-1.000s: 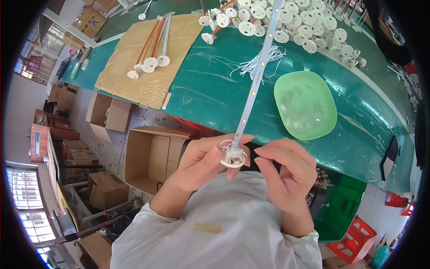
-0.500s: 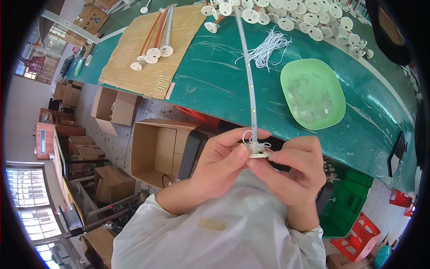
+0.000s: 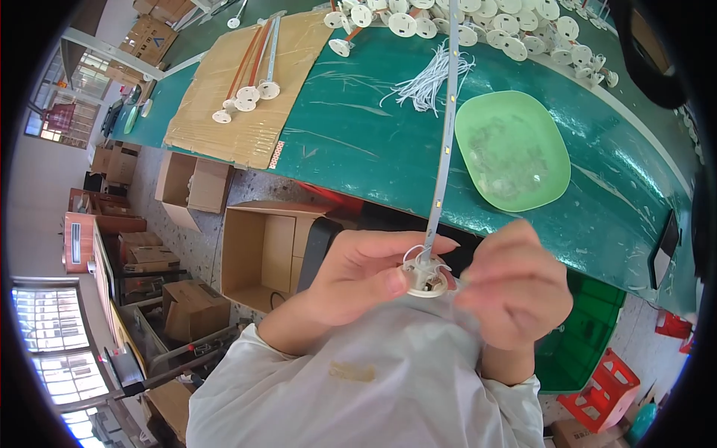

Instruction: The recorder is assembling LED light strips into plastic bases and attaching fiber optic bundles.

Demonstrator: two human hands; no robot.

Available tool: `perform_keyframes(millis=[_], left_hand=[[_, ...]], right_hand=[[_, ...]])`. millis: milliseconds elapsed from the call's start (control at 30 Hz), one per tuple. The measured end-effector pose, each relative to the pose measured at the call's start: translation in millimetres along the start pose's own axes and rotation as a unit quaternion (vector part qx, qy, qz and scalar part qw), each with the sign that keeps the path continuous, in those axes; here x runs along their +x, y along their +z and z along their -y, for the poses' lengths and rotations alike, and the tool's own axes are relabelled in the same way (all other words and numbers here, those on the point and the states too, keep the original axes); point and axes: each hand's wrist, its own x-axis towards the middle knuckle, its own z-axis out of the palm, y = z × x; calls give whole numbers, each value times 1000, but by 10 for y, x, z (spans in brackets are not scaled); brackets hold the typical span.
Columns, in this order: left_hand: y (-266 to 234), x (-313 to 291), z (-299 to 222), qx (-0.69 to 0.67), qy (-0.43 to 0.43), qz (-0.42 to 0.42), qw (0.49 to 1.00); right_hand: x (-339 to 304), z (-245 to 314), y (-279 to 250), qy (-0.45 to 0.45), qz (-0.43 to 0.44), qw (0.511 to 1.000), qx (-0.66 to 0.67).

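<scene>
The slim silver-white LED strip (image 3: 446, 149) with small yellow chips stands up from a round white plastic base (image 3: 426, 282), held in front of the person's chest at the near edge of the glossy green table (image 3: 340, 145); its long axis runs away from the body, leaning slightly to the right at the far end, and the base's wired side is tipped into view. The left hand (image 3: 357, 272) grips the base, thumb in front and fingers behind, covering its left part. The right hand (image 3: 515, 287) is blurred, just beside the base on the right, its fingers curled together; whether they pinch anything cannot be told. The strip crosses in front of the loose bundle of thin white wires (image 3: 420, 84) and passes just left of the pale green rounded plastic tray (image 3: 557, 133). Beyond lies a heap of round white bases (image 3: 500, 33), and to the left similar strips with round white ends (image 3: 247, 97) rest on a flat brown cardboard sheet (image 3: 205, 123). Half a second ago the strip leaned left, the base showed nearly edge-on, and the right fingertips were at its rim; now they have drawn off to the right.
</scene>
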Motion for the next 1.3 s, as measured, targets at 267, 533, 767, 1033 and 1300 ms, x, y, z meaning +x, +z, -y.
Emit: perform_keyframes(millis=[267, 533, 767, 1033, 1300], left_hand=[[-93, 45, -40, 228, 64, 2, 972], [-121, 84, -123, 350, 150, 85, 921], [-103, 95, -128, 373, 172, 76, 909], [-74, 116, -145, 385, 145, 78, 908], [-29, 31, -172, 285, 46, 29, 957]], right_hand=[[102, 179, -34, 239, 55, 969, 32], [49, 182, -22, 248, 69, 965, 40], [75, 303, 34, 223, 52, 973, -40], [-26, 216, 108, 105, 47, 985, -128], [-49, 286, -121, 178, -147, 973, -23]])
